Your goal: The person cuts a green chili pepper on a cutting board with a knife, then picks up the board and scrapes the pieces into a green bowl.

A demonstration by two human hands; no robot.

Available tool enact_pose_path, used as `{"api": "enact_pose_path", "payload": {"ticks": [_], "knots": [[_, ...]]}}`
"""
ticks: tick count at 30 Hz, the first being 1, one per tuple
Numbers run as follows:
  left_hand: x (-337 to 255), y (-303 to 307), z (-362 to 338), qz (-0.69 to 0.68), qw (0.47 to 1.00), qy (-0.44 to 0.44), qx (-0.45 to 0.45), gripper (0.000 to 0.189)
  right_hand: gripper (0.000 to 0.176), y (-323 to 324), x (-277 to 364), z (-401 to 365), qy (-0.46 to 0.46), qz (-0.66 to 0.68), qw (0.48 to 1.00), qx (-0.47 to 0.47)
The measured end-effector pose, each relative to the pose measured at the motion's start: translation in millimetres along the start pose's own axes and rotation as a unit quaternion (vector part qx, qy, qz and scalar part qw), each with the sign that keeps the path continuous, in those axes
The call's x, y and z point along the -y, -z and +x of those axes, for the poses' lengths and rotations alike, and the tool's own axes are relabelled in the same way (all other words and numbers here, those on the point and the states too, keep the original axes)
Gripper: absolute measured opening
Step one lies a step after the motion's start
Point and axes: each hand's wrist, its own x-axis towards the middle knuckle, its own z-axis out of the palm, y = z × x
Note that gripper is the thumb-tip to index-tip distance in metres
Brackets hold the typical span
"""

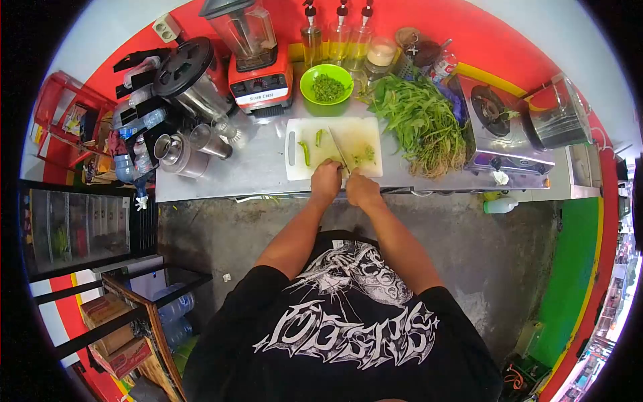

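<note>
On the white cutting board (295,171), my right hand (362,189) is closed around the handle of a knife (339,147), its blade pointing away from me across the board. Close beside it on the left, my left hand (326,178) has its fingers bent together at the board's near edge; whatever they hold is hidden. Two green chili peppers (307,153) lie left of the blade, one longer than the other. To the right of the knife are small green chopped pieces (365,156). Just behind the board stands a lime-green bowl (309,94) with chopped greens (328,87) in it.
Leafy greens with roots (425,124) lie right of the board, beside a gas stove (512,151) with a metal pot (559,120). A red blender (260,87) and pump bottles (338,41) stand behind. A metal jug (179,153) is at the left.
</note>
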Motion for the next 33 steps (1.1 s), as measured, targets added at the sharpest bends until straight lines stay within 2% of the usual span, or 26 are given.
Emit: {"api": "enact_pose_path", "payload": {"ticks": [6, 9, 11, 16, 21, 23, 26, 28, 29, 33], "knots": [[6, 3, 1, -0.025, 0.999, 0.026, 0.001, 0.015, 0.047, -10, 0, -1, -0.025, -0.012, 0.999, 0.025], [10, 1, 3, -0.024, 0.999, 0.021, 0.012, 0.015, 0.05, -5, -5, 10, 0.009, -0.004, 1.0, 0.009], [8, 5, 6, -0.025, 0.998, 0.046, 0.032, 0.014, 0.05, -3, -4, 5, -0.002, 0.001, 1.0, 0.012], [20, -3, 7, -0.048, 0.998, 0.024, 0.031, 0.012, 0.05, -13, -1, -9, -0.03, 0.019, 0.999, 0.009], [28, -3, 10, -0.087, 0.996, -0.013, 0.021, 0.012, 0.053, -1, -1, 7, 0.001, 0.013, 1.0, 0.01], [24, 1, 10, -0.125, 0.991, 0.021, 0.036, 0.012, 0.053, 1, 3, 3, 0.003, 0.015, 1.0, 0.016], [31, -6, 11, -0.127, 0.992, -0.01, 0.018, 0.012, 0.053, -11, 4, 1, -0.031, 0.005, 0.999, 0.01], [26, 0, 13, -0.119, 0.992, 0.0, 0.033, 0.012, 0.05, -14, 4, 5, -0.033, 0.012, 0.999, 0.017], [24, 3, 13, -0.11, 0.993, 0.011, 0.048, 0.011, 0.047, -15, 3, 8, -0.015, 0.03, 0.999, -0.012], [32, -4, 14, -0.09, 0.995, -0.012, 0.044, 0.011, 0.045, -6, 5, 11, 0.003, 0.009, 1.0, 0.001]]}}
